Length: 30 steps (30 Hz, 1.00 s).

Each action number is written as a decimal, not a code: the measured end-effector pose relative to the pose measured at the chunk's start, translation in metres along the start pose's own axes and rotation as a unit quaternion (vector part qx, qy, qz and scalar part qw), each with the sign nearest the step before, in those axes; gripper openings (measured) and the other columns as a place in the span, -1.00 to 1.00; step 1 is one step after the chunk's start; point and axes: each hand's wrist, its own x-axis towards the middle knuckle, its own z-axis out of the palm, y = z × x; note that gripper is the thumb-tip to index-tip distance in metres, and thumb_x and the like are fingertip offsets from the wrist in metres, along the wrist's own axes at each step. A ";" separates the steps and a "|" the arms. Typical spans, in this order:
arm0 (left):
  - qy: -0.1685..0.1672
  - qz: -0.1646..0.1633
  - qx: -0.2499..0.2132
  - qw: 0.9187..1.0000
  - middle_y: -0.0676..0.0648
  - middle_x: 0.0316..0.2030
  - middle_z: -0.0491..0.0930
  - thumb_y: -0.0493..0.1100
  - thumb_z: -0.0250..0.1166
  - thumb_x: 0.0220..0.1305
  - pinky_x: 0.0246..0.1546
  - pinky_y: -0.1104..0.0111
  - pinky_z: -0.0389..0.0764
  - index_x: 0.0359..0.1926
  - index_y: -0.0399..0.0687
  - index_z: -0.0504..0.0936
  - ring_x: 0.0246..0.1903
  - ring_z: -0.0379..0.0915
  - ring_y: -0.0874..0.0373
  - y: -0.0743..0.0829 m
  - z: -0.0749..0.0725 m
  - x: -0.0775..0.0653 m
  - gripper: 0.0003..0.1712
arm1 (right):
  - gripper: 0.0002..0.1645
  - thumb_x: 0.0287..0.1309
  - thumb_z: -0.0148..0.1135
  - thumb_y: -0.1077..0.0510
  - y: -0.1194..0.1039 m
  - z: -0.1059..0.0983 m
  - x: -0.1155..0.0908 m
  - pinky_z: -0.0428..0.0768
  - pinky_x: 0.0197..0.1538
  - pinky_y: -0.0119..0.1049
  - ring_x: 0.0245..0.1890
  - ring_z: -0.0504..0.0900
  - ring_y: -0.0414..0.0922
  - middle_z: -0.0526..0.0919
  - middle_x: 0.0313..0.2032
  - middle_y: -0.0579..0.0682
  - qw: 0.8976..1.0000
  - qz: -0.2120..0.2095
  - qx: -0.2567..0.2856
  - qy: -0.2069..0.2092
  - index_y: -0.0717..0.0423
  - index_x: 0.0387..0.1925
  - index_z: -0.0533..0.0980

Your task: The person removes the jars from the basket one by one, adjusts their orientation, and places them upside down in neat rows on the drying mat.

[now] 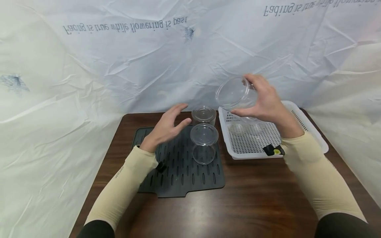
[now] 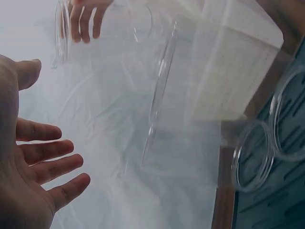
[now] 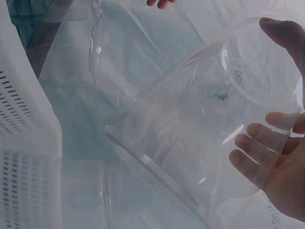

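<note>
My right hand [image 1: 265, 99] grips a clear round plastic container [image 1: 230, 92] between thumb and fingers. It is held tilted, above the back left of the white basket [image 1: 256, 156], with its wide rim toward the left. In the right wrist view, the fingers show through the clear wall of the container [image 3: 190, 129]. Fingers spread and holding nothing, my left hand [image 1: 166, 125] hovers over the dark drying mat [image 1: 175, 186]. Just right of it, one clear container [image 1: 203, 114] stands toward the back of the mat and another [image 1: 204, 145] in front of it.
Inside the perforated basket lie some clear round pieces [image 1: 238, 129], hard to make out. A brown wooden table [image 1: 253, 201] carries the basket and the mat. Behind it hangs a white sheet [image 1: 143, 69] with printed lettering.
</note>
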 end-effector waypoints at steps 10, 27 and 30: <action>0.031 0.026 -0.013 0.999 -0.07 0.45 0.17 0.48 -0.08 0.32 0.39 -0.03 0.20 0.49 0.07 0.18 0.44 0.09 0.02 0.015 -0.003 0.014 -0.10 | 0.23 -0.56 0.73 0.03 -0.011 0.016 0.009 0.47 0.08 0.03 0.04 0.45 0.07 0.50 0.07 0.21 0.999 -0.039 0.004 -0.018 0.28 0.27 0.35; 0.042 0.056 -0.050 0.996 -0.10 0.42 0.20 0.48 0.15 0.17 0.26 0.20 0.43 0.51 0.00 0.09 0.35 0.23 0.06 0.030 -0.004 0.027 0.07 | 0.25 -0.45 0.68 -0.16 -0.029 0.043 0.015 0.48 0.19 0.11 0.17 0.42 0.12 0.42 0.18 0.22 0.994 -0.071 -0.037 -0.074 0.20 0.32 0.30; 0.044 0.065 -0.040 0.996 -0.10 0.43 0.19 0.54 0.11 0.13 0.27 0.17 0.41 0.51 -0.02 0.10 0.38 0.17 0.08 0.032 -0.004 0.030 0.12 | 0.27 -0.43 0.67 -0.18 -0.032 0.046 0.014 0.48 0.19 0.12 0.20 0.39 0.14 0.41 0.19 0.22 0.992 -0.076 -0.047 -0.087 0.20 0.34 0.28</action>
